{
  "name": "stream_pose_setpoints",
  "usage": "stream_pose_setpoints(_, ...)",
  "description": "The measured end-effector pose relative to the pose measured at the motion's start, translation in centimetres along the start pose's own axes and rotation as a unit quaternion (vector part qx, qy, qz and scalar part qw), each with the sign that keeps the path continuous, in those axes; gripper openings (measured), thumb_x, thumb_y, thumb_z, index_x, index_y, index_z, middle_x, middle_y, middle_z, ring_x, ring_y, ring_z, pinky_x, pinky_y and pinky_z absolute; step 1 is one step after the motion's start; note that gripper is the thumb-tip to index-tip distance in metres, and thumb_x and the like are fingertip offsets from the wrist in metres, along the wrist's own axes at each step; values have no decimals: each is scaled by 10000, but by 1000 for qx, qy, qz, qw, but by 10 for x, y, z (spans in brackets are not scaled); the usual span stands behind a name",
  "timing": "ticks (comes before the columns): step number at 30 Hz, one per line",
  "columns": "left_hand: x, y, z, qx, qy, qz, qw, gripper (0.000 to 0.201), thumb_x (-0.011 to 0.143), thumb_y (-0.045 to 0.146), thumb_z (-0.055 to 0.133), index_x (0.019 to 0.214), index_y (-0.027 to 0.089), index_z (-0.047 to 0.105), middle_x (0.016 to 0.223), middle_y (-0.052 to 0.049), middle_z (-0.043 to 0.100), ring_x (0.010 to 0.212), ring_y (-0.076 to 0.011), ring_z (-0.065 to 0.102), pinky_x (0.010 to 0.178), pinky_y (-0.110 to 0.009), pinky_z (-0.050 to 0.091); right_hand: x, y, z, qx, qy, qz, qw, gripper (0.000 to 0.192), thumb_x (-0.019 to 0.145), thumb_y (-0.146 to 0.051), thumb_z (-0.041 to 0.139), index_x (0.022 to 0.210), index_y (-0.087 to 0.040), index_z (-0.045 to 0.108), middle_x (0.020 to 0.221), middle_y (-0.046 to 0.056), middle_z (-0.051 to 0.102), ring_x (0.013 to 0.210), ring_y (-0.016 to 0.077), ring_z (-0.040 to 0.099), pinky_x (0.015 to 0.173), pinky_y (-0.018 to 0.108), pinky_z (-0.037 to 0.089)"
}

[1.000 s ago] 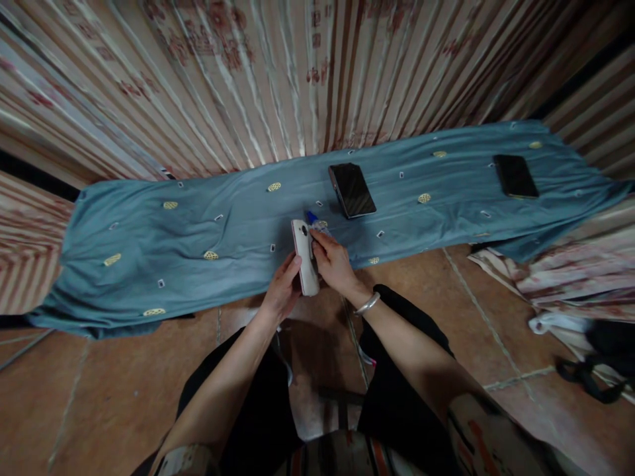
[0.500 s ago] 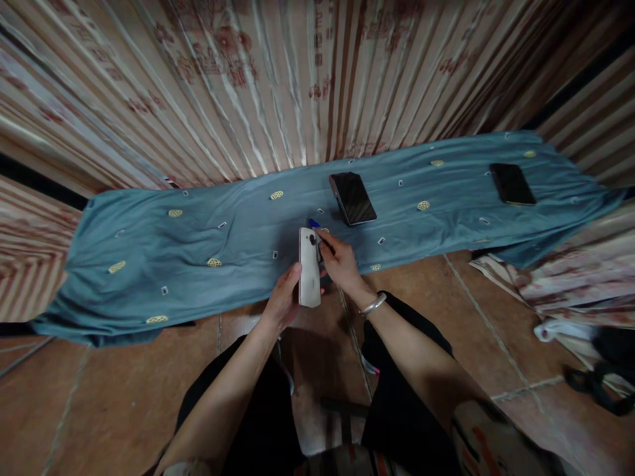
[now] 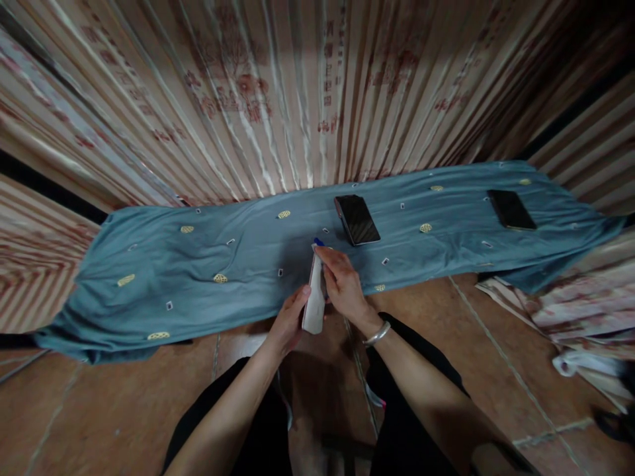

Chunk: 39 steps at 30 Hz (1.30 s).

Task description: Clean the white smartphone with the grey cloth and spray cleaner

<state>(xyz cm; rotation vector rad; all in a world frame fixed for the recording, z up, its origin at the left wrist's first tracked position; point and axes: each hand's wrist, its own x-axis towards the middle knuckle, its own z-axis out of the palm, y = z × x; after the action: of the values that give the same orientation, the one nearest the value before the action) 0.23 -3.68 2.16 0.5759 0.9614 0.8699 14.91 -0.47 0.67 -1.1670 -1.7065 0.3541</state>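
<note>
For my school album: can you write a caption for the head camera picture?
Two hands, left hand and right hand, hold a white phone over a blue cloth.

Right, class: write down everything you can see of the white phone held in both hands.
The white phone is slim and pale, turned nearly edge-on, its long side running away from the person. The left hand grips its near end; the right hand covers its far side. It is held above the near edge of the blue cloth. Its screen cannot be seen.

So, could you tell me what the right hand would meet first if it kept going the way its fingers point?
Probably the blue cloth just past the white phone that the right hand holds; depth is unclear.
</note>
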Motion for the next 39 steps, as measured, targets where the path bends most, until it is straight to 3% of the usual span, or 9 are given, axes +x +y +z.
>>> stream_pose_setpoints(7,-1,2,0,27,28,21,999,700,568,657,822,1010,134,679,790,-27,671,645,-148,624,546,-273,550,-5,-1,-2,-59,-29,-65,996,511,969,-90,359,1427,-222,545,1396,97,615,1333,232,517,1125,479,462)
stream_pose_setpoints(17,3,2,0,13,43,50,998,652,544,638,841,942,152,667,726,7,631,608,-118,569,516,-241,509,-20,-8,1,-99,-61,-146,982,527,978,-88,392,1492,-183,456,1420,126,587,1351,255,490,1121,464,480)
stream_pose_setpoints(24,-7,5,10,20,48,38,998,622,587,587,844,1009,166,668,650,36,589,571,-121,565,522,-269,554,-5,4,0,-80,-33,-84,993,548,983,-110,341,1517,-208,415,1446,125,566,1373,240,484,1137,490,450)
stream_pose_setpoints(27,-7,6,12,8,49,45,998,566,641,533,835,1029,157,668,698,14,639,569,-122,581,529,-279,571,-3,4,0,-41,-26,-51,998,537,988,-142,342,1512,-230,422,1461,113,557,1382,228,483,1147,499,434)
stream_pose_setpoints(34,-9,14,14,-13,35,69,997,491,729,433,796,1092,135,653,907,-96,739,791,-236,723,501,-269,569,-1,7,7,47,11,65,997,494,937,-177,430,1414,-216,553,1403,112,618,1312,233,570,1131,484,445)
stream_pose_setpoints(39,-11,18,13,-18,25,89,996,505,755,414,780,1147,132,631,1003,-130,743,899,-269,731,531,-275,594,3,11,14,154,27,157,975,446,896,-238,483,1307,-192,649,1326,101,678,1245,251,629,1099,465,473)
